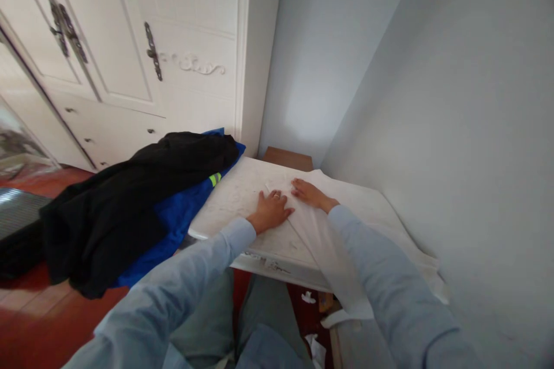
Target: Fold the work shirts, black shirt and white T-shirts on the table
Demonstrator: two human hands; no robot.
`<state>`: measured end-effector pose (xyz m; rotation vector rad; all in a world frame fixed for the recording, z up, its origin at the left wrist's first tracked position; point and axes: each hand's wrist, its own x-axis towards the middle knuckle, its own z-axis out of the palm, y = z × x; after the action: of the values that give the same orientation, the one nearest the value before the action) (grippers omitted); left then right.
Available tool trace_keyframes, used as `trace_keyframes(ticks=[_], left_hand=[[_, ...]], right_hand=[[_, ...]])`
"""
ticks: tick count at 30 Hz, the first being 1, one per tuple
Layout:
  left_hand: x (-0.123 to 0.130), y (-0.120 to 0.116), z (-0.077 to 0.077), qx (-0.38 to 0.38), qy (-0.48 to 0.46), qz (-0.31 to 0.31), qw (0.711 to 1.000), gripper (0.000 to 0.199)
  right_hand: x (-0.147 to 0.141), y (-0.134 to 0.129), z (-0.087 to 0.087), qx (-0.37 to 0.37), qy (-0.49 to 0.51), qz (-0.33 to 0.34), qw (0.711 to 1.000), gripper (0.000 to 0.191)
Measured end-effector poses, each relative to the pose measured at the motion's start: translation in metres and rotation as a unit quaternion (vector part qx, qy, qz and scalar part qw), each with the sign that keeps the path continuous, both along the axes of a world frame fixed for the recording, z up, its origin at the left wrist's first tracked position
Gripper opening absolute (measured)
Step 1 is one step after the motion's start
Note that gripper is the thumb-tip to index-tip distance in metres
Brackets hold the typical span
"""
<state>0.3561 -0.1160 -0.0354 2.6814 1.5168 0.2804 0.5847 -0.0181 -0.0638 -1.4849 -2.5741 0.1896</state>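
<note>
1. Sheet (322,236), white and thin, lies over the right side of the table (229,207). I can't tell if it is cloth or paper. One part hangs down past the front edge.
2. It looks light and soft to me, so it should bend, slide and crease easily. If it is paper, a hard pull might rip it. The loose edge near the hands looks like a good place to take hold, with a flat palm to keep the rest smooth.
3. The person's right hand (309,193) is on the sheet, palm down, with its fingers close to each other. I can't tell if they pinch anything.
4. The left hand (271,211) is flat with its fingers spread, right by the sheet's slanting edge. It is not closed around anything. A ring is on one finger. The two hands are near each other but apart.
5. Beside the left end of the table is a pile of clothes: something black (173,161) on top of something blue (182,207), with a bright yellow-green stripe (215,179).
6. Behind the table, a brown wooden thing (288,157) sits in the corner. A big white wardrobe (194,11) is at the back.
7. White scraps (308,297) are on the red floor (34,323).
</note>
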Motion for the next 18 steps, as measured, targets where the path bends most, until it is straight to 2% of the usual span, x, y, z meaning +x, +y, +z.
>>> trace_keyframes(ticks=[4,9,13,18], left_hand=[[-0.008,0.009,0.003,0.004,0.002,-0.008,1.0,0.046],[0.001,0.035,0.014,0.012,-0.025,0.008,1.0,0.045],[0.011,0.071,0.022,-0.001,-0.051,0.014,0.999,0.038],[0.018,0.114,0.022,-0.033,-0.07,0.044,0.996,0.034]], right_hand=[[0.033,0.007,-0.009,-0.008,-0.007,-0.048,0.999,0.079],[0.068,0.001,-0.004,-0.024,-0.028,-0.098,0.995,0.081],[0.066,-0.002,0.003,-0.029,-0.037,-0.09,0.995,0.081],[0.05,-0.01,0.01,-0.024,-0.037,-0.053,0.998,0.088]])
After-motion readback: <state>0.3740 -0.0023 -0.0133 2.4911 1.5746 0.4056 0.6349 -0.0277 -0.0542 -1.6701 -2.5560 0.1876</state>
